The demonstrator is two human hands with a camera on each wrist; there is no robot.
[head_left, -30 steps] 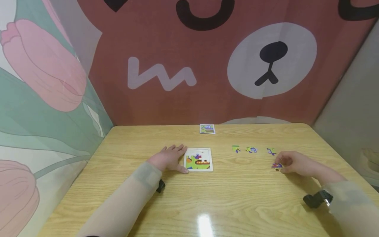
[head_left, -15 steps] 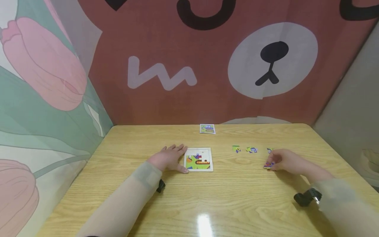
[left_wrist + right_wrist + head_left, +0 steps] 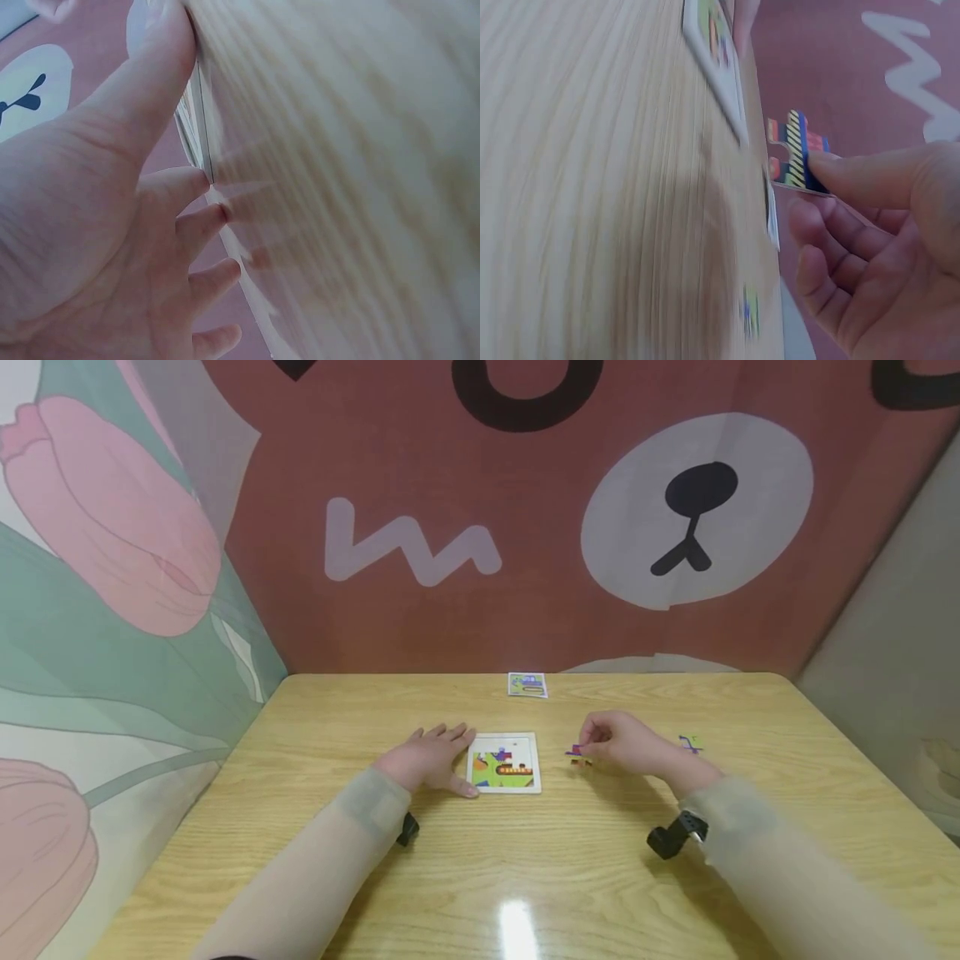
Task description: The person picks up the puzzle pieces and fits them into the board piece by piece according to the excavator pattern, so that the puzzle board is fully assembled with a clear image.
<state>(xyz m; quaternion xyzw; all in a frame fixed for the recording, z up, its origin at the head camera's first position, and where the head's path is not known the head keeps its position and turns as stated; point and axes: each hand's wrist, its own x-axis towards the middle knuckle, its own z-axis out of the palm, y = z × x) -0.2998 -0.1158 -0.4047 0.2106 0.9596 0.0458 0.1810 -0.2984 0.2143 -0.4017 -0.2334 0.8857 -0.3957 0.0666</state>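
My left hand (image 3: 429, 762) rests with fingers spread on the table, thumb and fingertips at the left edge of a white-framed jigsaw puzzle tray (image 3: 537, 768). Joined pieces fill the tray's lower part; its upper part shows white. Between thumb and fingers, my right hand (image 3: 624, 745) pinches a jigsaw piece (image 3: 799, 154) with a yellow-and-black striped band and red and blue parts. That piece is held above the table, a little to the right of the tray. In the left wrist view, the left hand's straight fingers (image 3: 202, 229) reach the tray's edge.
A small picture card (image 3: 528, 685) lies at the table's back edge, behind the tray. One loose jigsaw piece (image 3: 690, 744) lies to the right of the right hand. The right hand hides other pieces in the head view. A bear-patterned wall hanging (image 3: 405, 627) stands behind the table.
My right hand has carried the pinched jigsaw piece left across the table, toward the tray, and now covers loose pieces that showed before. The left hand has stayed in place.
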